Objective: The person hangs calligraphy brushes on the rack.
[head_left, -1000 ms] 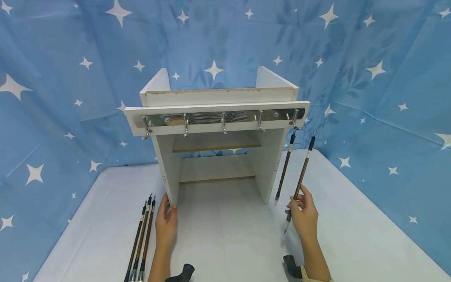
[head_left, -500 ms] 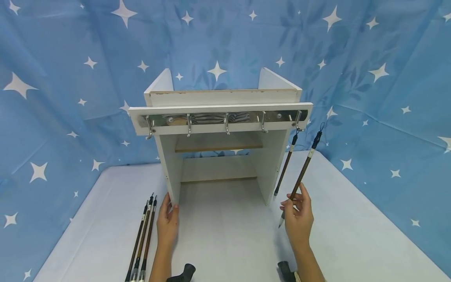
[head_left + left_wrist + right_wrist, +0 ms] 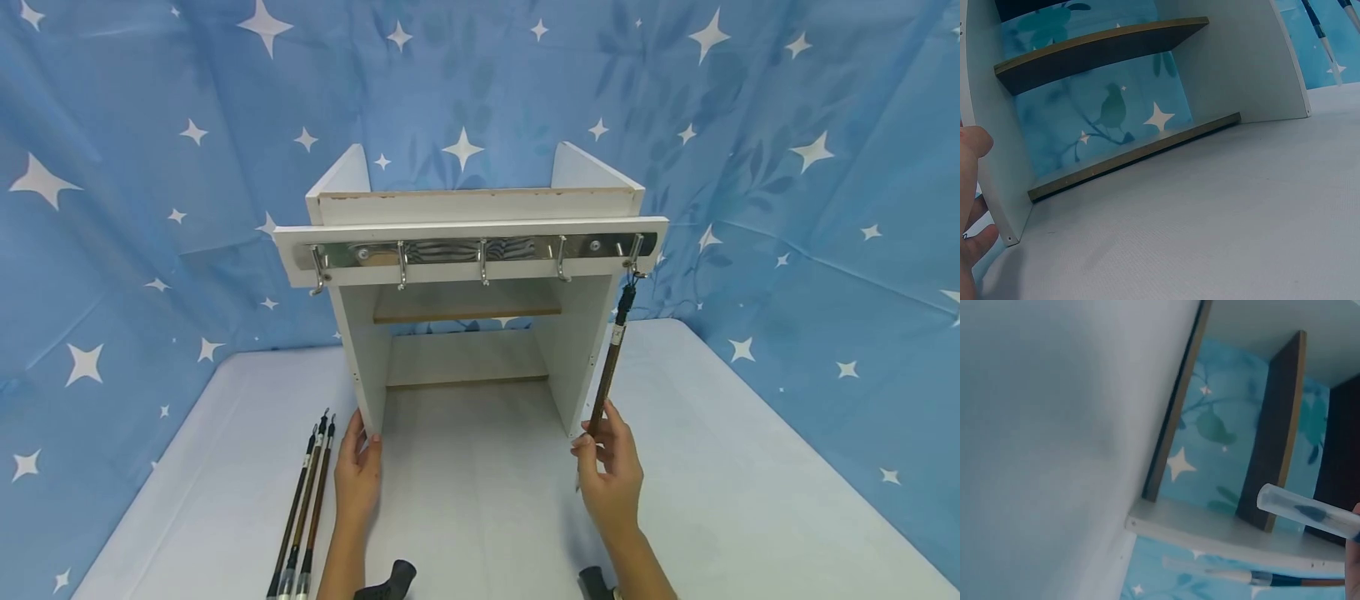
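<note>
A white open shelf unit [image 3: 360, 350] stands on the table, with a metal hook rail [image 3: 480, 250] across its front. A dark-handled brush [image 3: 613, 354] runs down from the rightmost hook [image 3: 633, 254]. My right hand [image 3: 592, 437] pinches a brush shaft at its lower end; in the head view the held brush and the hanging one overlap. The right wrist view shows two brushes: a clear-capped tip [image 3: 1307, 512] and another brush [image 3: 1254, 575] beyond it. My left hand [image 3: 358, 462] rests flat against the bottom front of the left side panel [image 3: 985, 94], its thumb [image 3: 972, 142] beside the panel.
Three more brushes [image 3: 307, 508] lie side by side on the white table [image 3: 750, 467], left of my left hand. Blue star-printed cloth [image 3: 112, 208] hangs behind and to both sides. Two wooden shelves [image 3: 1104, 47] cross the unit's inside.
My right hand has carried its brush left and up, from beside the hanging brush to in line with it at the rightmost hook. The left hand has stayed put.
</note>
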{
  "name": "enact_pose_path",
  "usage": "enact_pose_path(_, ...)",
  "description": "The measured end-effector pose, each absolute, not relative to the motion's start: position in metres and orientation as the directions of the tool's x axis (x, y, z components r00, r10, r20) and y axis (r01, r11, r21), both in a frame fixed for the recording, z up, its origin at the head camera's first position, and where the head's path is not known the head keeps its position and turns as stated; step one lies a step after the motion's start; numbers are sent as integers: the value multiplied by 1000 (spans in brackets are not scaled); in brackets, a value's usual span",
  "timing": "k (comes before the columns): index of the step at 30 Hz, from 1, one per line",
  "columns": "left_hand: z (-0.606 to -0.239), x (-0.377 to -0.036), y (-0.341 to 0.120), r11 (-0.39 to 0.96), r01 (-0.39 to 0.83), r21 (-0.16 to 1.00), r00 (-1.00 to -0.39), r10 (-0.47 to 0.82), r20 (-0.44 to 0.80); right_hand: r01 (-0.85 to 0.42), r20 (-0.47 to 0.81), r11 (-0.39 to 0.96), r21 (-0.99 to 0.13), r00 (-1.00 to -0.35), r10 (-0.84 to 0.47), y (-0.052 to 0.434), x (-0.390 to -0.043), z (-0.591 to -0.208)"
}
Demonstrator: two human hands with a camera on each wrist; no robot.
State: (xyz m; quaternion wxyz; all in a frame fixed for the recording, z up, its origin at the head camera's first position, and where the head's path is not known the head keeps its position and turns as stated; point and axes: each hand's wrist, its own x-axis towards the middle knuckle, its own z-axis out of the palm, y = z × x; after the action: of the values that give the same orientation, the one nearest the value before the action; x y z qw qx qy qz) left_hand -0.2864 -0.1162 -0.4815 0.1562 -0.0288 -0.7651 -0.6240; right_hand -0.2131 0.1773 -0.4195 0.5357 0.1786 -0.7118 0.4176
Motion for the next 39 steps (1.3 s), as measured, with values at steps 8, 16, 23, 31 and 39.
enact_pose_path(8, -483, -286, -115, 220, 248, 943, -947, -152, 285, -716, 922, 591, -372, -360, 143, 173, -215, -428)
enact_pose_path(16, -481, -287, -114, 205, 213, 955, -958, -147, 246, -700, 921, 626, -345, -379, 83, 170, -213, -428)
enact_pose_path(23, -480, -287, -114, 198, 204, 959, -961, -145, 234, -698, 915, 625, -349, -396, 69, 168, -211, -426)
enact_pose_path(31, -479, -287, -115, 194, 198, 961, -963, -142, 228, -683, 908, 638, -357, -415, 63, 167, -211, -426)
enact_pose_path(39, -478, -286, -116, 193, 190, 963, -965, -144, 219, -674, 903, 644, -362, -424, 63, 167, -214, -429)
